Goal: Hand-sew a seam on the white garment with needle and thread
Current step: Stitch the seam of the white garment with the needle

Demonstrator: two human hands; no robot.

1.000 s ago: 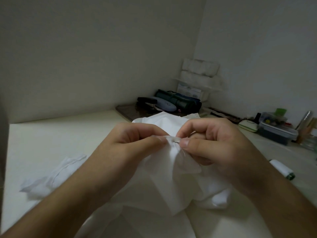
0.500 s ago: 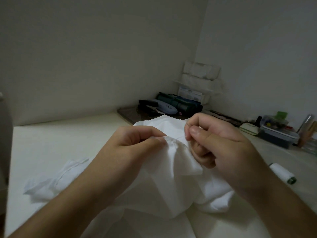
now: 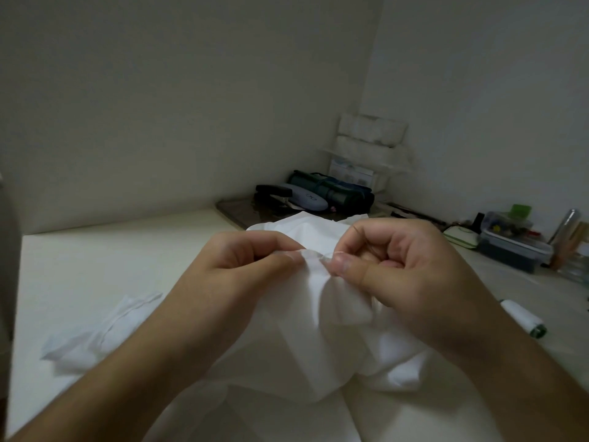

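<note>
The fingers point(image 3: 288, 255) of the left hand point(image 3: 236, 275) are curled and pinch a gathered fold of the white garment point(image 3: 322, 314), thumb against forefinger; just beside them the right hand point(image 3: 411, 275) is clenched, its thumb and forefinger nipping the cloth's edge where a short bit of thread point(image 3: 338, 252) shows; a thin needle point(image 3: 358, 232) seems to lie along the curled forefinger, though it is too fine to be sure; the garment is bunched up between both hands and spreads down over the pale table point(image 3: 95, 256) toward the viewer, one loose end trailing off to the left; a white thread spool point(image 3: 522, 322) with a green end lies on the table to the right, apart from the cloth; further back in the corner sit a dark rolled pouch point(image 3: 331, 193), a stapler point(image 3: 274, 191) and a clear box point(image 3: 510, 244) of small bits.
</note>
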